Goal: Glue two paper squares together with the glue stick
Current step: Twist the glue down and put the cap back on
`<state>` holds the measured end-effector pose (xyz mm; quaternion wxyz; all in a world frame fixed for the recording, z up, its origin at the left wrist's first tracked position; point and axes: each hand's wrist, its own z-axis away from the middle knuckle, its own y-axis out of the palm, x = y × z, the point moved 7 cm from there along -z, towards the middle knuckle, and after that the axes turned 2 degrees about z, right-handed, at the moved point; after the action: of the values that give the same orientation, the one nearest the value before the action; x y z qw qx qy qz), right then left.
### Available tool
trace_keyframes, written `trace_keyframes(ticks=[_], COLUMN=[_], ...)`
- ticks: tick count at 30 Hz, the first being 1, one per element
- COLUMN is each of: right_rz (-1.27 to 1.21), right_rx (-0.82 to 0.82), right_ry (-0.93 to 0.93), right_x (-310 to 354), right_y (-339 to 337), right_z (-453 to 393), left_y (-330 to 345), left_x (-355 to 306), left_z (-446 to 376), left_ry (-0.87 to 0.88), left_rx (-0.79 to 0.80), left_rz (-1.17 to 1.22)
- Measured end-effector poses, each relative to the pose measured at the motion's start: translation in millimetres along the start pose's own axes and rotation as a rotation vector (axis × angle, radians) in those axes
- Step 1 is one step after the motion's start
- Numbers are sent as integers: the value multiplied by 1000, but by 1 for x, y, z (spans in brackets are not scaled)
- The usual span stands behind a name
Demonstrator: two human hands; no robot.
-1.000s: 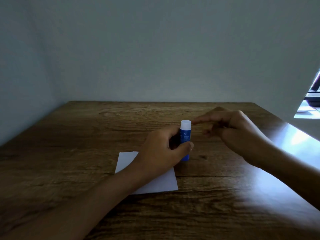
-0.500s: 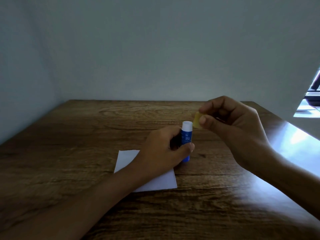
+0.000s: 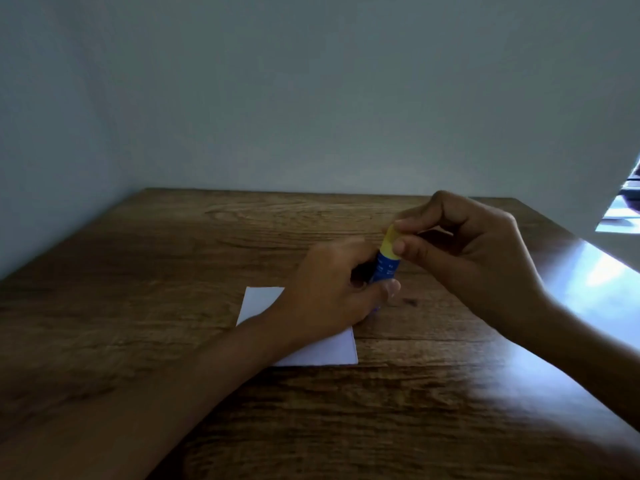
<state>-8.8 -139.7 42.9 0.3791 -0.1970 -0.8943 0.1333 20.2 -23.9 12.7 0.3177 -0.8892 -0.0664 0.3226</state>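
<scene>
A blue glue stick [image 3: 385, 270] stands upright near the middle of the wooden table [image 3: 173, 271]. My left hand [image 3: 332, 289] wraps its lower body. A yellow cap [image 3: 391, 242] sits on its top, pinched between the thumb and fingers of my right hand [image 3: 464, 251]. White square paper [image 3: 325, 351] lies flat on the table under my left wrist; my arm hides most of it, and I cannot tell whether it is one sheet or two stacked.
A grey wall rises behind the table's far edge and along the left. At the far right, past the table's glossy right edge, a bright gap [image 3: 623, 209] shows some dark items.
One second ago the glue's white tip was bare. My right hand brought the yellow cap over and now holds it on top of the stick. My left hand stayed put.
</scene>
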Motion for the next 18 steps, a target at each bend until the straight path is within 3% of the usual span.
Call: trace_keyframes(ticks=[9,13,18], right_rz=[233,316,306], right_rx=[-26,-59,-100], right_ry=[-117,-62,64], right_x=[22,21,4], right_y=[1,-5,-15], right_z=[4,1,-4], left_y=[-5,2,13], left_x=[-14,-16,-10], left_z=[-1,-6,-11], left_ry=[20,-53,-151], left_rx=[-62,-55,63], left_rz=[-101,-59,-30])
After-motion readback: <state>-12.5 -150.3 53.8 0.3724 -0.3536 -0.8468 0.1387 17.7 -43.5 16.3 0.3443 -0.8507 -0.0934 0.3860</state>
